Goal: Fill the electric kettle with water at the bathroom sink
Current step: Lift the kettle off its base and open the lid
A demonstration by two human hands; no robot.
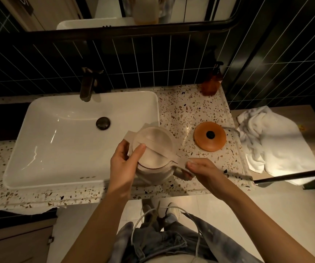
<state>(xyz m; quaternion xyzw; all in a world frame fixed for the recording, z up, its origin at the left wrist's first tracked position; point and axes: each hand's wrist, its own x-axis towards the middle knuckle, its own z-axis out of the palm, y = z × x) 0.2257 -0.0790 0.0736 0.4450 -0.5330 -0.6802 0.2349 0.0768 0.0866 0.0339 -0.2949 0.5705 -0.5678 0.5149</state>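
Note:
A white electric kettle (pixel 153 149) with its lid down stands at the sink's front right corner, partly on the speckled counter (pixel 181 111). A paper band runs across its lid. My left hand (pixel 123 160) cups the kettle's left side, thumb on the lid. My right hand (pixel 204 171) pinches the end of the paper band at the kettle's handle, and the handle is partly hidden under it. The white rectangular sink (pixel 62 141) lies to the left, with a dark tap (pixel 87 85) at its back edge and a round drain plug (pixel 103 123).
The kettle's orange round base (pixel 209 136) sits on the counter to the right, its cord trailing off the edge. An amber soap pump bottle (pixel 210 83) stands at the back right. White towels (pixel 274 139) lie on a lower surface to the right. A dark rail (pixel 293 176) crosses at right.

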